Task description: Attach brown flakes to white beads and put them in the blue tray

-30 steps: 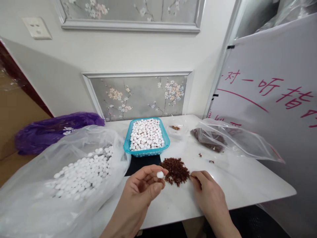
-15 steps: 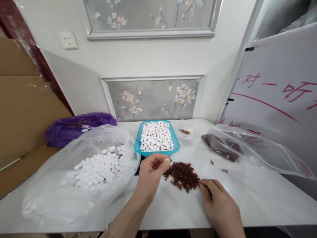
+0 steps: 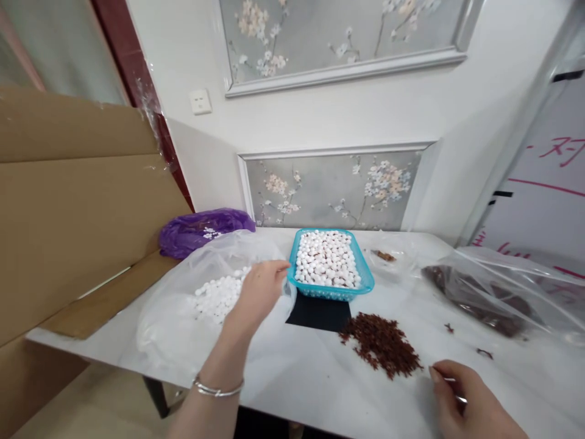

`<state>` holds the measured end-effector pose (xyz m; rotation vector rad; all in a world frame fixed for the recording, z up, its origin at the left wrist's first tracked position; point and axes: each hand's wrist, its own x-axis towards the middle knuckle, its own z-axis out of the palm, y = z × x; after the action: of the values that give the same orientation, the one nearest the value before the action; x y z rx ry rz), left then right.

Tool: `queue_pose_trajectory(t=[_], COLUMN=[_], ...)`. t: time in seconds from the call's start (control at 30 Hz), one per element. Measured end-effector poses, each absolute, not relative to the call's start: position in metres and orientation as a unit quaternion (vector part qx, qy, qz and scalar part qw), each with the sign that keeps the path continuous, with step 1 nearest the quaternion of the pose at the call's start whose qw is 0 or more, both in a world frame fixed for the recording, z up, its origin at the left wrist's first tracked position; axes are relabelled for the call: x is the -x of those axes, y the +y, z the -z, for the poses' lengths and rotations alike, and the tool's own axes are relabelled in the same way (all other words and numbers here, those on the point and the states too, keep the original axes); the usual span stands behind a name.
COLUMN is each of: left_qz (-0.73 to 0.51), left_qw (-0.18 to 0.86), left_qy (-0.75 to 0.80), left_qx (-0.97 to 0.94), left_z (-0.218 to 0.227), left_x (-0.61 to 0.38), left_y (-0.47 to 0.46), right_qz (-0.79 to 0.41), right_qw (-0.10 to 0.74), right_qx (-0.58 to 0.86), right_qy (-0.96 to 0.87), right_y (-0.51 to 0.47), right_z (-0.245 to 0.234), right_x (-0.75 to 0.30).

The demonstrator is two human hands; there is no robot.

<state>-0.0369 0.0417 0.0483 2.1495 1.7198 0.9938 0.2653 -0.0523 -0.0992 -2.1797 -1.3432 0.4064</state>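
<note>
My left hand (image 3: 261, 288) is above the clear plastic bag, at the left rim of the blue basket (image 3: 365, 281). Its fingers are pinched together, and what they hold, if anything, is hidden. Small white balls (image 3: 326, 259) fill the basket, with bits of dark red showing among them. Beneath my left hand, more white balls (image 3: 214, 299) lie in the clear bag (image 3: 169, 332). To the right, my right hand (image 3: 475, 399) is closed around a thin shiny metal tool (image 3: 460, 400), mostly covered by the fingers. Just left of its fingertips lies a pile of small dark red-brown pieces (image 3: 384, 344).
A black flat piece (image 3: 317, 313) lies before the basket. Clear bags with brown contents (image 3: 479, 299) stand at right, near two loose red-brown bits (image 3: 484, 353). A purple bag (image 3: 183, 235) and an open cardboard box (image 3: 82, 213) are at left. The wall bounds the white table.
My left hand, which showed a white ball in its fingertips, has moved away from the red-brown pile to the basket's left rim. The view has turned left. My right hand stays beside the pile.
</note>
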Motion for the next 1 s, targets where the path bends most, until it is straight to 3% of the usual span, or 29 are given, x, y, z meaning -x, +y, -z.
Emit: queue_pose_trajectory(t=[0.23,0.5,0.57,0.77,0.83,1.0], left_qz=[-0.296,-0.371,-0.402,-0.428,-0.427,-0.448], left_qw=[0.107,0.147,0.221,0.679,0.741,0.775], left_qy=[0.610,0.591,0.563,0.398,0.379,0.358], left_qx=[-0.727,-0.701,-0.687,-0.444,-0.353,-0.264], left_z=[-0.021,-0.034,-0.039,-0.018,-0.006,0.017], left_x=[0.096,0.078,0.064,0.013,0.003,-0.006], left_y=[0.036,0.019,0.003,-0.042,-0.046,-0.040], right_qz=[-0.022,-0.059,-0.114,-0.313,-0.365,-0.461], right_qw=[0.313,0.410,0.462,0.577,0.609,0.605], right_qx=[0.770,0.736,0.727,0.583,0.516,0.457], right_qy=[-0.555,-0.536,-0.495,-0.478,-0.479,-0.461], right_y=[-0.052,-0.057,-0.061,-0.075,-0.078,-0.078], right_z=[0.107,0.103,0.096,0.048,0.033,0.023], right_x=[-0.260,-0.259,-0.251,-0.193,-0.173,-0.150])
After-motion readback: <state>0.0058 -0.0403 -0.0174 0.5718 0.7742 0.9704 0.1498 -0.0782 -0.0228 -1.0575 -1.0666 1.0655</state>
